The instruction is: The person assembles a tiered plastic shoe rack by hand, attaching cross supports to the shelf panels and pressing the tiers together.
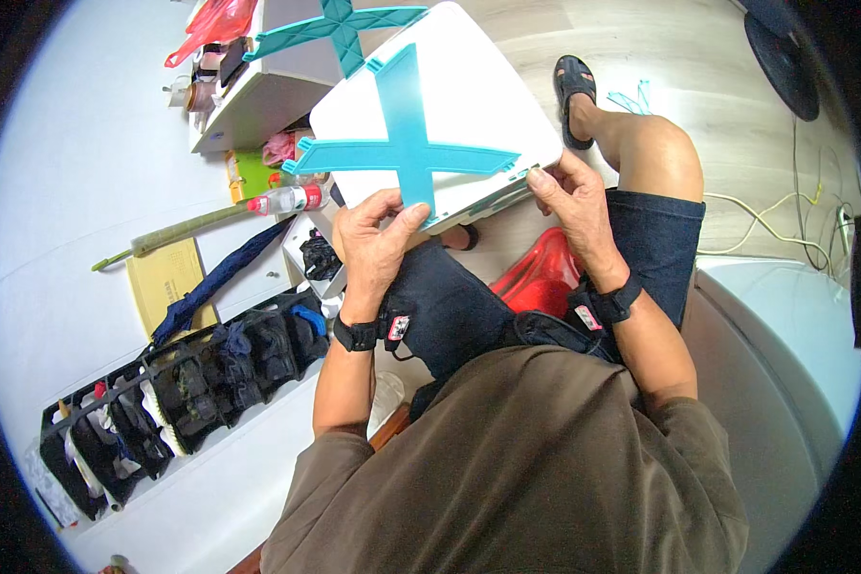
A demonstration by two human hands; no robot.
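Note:
A white plastic panel (349, 115) with rounded corners is held tilted above my lap. Across its face lies a teal cross-shaped leg piece (409, 153) with clips at its arm ends. A second teal cross piece (338, 27) stands out beyond the panel's far left edge. My left hand (373, 239) is closed on the near left edge, its thumb pressing the lower end of the first cross. My right hand (579, 206) pinches the near right corner, with the thumb beside a small teal clip and the other fingers partly hidden behind the edge.
On the floor ahead lie thin teal pieces (631, 99), past my sandalled foot (575, 91). To the left are a white cabinet (258, 105), a plastic bottle (287, 199), a navy umbrella (215, 282) and a black shoe rack (187, 383). Cables (765, 215) and a pale appliance (784, 316) flank my right.

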